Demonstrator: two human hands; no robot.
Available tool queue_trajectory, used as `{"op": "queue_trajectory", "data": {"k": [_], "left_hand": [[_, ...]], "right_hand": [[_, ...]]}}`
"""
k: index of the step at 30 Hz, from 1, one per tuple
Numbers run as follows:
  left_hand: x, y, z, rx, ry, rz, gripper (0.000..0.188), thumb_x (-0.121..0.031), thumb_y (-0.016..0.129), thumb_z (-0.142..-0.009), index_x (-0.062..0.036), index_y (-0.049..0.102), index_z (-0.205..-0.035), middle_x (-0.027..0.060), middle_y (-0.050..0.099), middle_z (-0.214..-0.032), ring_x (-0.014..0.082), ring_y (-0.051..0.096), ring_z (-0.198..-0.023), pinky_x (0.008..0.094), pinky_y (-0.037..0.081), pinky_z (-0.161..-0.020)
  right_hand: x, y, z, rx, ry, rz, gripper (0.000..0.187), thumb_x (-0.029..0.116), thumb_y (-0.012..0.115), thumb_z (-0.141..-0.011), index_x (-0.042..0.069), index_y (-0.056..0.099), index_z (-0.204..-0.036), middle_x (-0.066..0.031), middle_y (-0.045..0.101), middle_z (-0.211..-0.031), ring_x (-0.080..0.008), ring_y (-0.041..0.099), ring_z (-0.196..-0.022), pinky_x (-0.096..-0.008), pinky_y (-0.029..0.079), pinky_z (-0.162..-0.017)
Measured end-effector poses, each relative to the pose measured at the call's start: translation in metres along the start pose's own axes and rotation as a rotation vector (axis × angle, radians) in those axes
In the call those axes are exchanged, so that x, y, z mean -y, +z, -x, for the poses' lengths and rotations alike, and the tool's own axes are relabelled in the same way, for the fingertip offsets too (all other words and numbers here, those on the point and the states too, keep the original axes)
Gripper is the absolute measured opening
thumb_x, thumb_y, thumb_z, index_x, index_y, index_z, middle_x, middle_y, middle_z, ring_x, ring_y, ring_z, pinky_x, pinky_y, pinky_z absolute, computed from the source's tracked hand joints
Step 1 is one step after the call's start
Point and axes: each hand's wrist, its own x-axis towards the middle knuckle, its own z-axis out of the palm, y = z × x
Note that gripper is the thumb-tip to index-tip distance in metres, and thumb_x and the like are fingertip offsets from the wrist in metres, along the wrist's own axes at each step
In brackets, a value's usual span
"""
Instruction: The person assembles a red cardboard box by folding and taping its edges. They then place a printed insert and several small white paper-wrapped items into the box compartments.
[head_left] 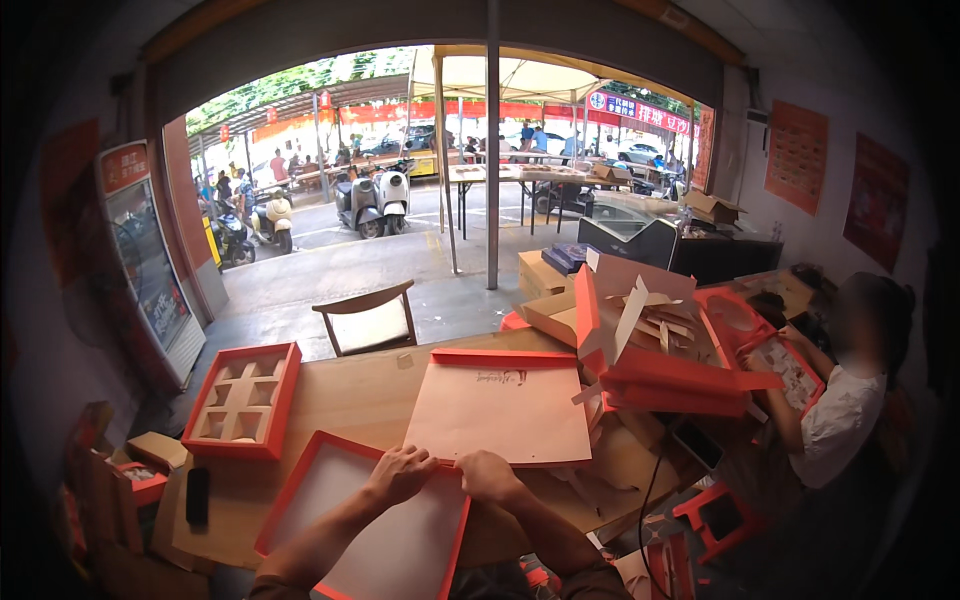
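Observation:
A flat pale-pink box panel with a red folded strip along its far edge lies on the table before me. Both of my hands meet at its near edge. My left hand has its fingers closed on the near left corner. Beside it, my right hand is curled on the same edge. Under my forearms rests a shallow red box lid, its pale inside facing up, tilted to the left. Farther left stands a red box with divided compartments.
A black phone lies at the table's left. On the right are a large open red box of paper scraps and another phone. A co-worker handles a red box there. A wooden chair stands beyond the table, near a metal pole.

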Motion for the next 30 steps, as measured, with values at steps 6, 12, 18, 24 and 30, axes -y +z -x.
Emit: {"op": "queue_trajectory", "data": {"k": [6,12,18,24,30], "left_hand": [[0.019,0.016,0.0,0.023,0.094,0.01,0.017,-0.012,0.065,-0.091,-0.0092,0.068,-0.108,0.0068,0.071,-0.101,0.0262,0.071,-0.099,0.0414,0.059,-0.086],[0.028,0.016,0.006,0.115,0.079,0.087,0.019,-0.013,0.063,-0.095,-0.0107,0.066,-0.114,0.0078,0.071,-0.11,0.0256,0.07,-0.106,0.0412,0.06,-0.088],[0.024,0.02,0.016,0.103,0.026,0.147,0.018,-0.014,0.063,-0.096,-0.01,0.067,-0.113,0.0088,0.07,-0.106,0.0278,0.07,-0.11,0.0409,0.061,-0.09],[0.018,0.023,0.02,-0.072,-0.004,0.249,0.012,-0.008,0.067,-0.091,-0.0089,0.065,-0.103,0.0087,0.068,-0.105,0.03,0.068,-0.111,0.0444,0.062,-0.083],[0.025,0.002,0.028,-0.087,-0.052,0.172,0.034,-0.01,0.068,-0.09,-0.0079,0.067,-0.124,0.0116,0.07,-0.121,0.0337,0.067,-0.117,0.0465,0.057,-0.099]], "right_hand": [[-0.018,0.011,-0.012,-0.006,-0.029,-0.029,0.023,0.011,0.065,-0.087,0.007,0.083,-0.1,-0.0207,0.077,-0.098,-0.0411,0.075,-0.096,-0.0513,0.06,-0.092],[-0.017,0.006,-0.008,-0.048,-0.027,-0.036,0.026,0.013,0.069,-0.083,0.004,0.083,-0.103,-0.0226,0.078,-0.095,-0.0382,0.077,-0.094,-0.047,0.06,-0.093],[0.002,-0.001,-0.007,-0.068,-0.023,-0.046,0.019,0.009,0.071,-0.08,0.001,0.083,-0.094,-0.0194,0.079,-0.09,-0.0347,0.078,-0.085,-0.0434,0.062,-0.087],[0.009,0.006,-0.01,-0.082,-0.002,-0.013,0.011,0.005,0.071,-0.081,0.002,0.079,-0.087,-0.0201,0.077,-0.089,-0.0375,0.076,-0.087,-0.0467,0.061,-0.086],[0.009,0.004,-0.013,-0.045,0.02,0.058,0.01,0.003,0.07,-0.08,0.003,0.078,-0.086,-0.0193,0.077,-0.09,-0.0386,0.076,-0.089,-0.0481,0.061,-0.085]]}}
